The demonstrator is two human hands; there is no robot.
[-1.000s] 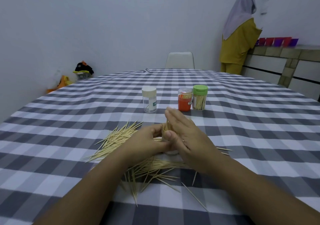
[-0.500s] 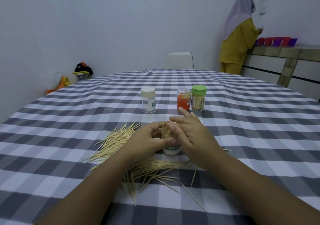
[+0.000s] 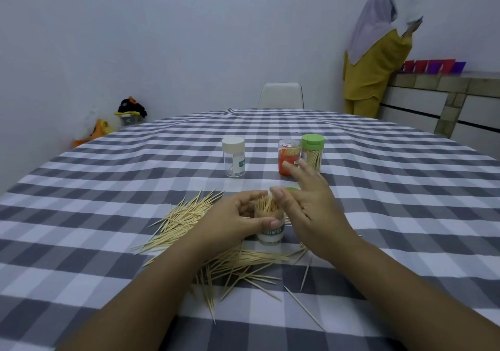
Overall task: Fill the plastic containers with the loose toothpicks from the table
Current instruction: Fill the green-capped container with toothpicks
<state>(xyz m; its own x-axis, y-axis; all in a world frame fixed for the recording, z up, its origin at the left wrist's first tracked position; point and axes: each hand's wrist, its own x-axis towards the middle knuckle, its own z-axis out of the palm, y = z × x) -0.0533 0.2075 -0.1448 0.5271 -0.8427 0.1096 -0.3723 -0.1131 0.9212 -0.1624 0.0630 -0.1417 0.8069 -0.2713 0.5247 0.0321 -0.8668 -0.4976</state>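
The left hand [image 3: 232, 215] holds the open container [image 3: 269, 229] near the front edge of the worktop [image 3: 392, 188], its grip curled round it, and toothpicks stick up out of the top. The right hand [image 3: 308, 204] is flat and open with nothing in it, just beside those tips. The step looks like packing this container; next, more loose toothpicks [image 3: 189, 215] need picking up.

containers [image 3: 269, 227]: 4 | hands [image 3: 232, 222]: 2 | chair [image 3: 280, 95]: 1 | toothpicks [image 3: 186, 215]: many
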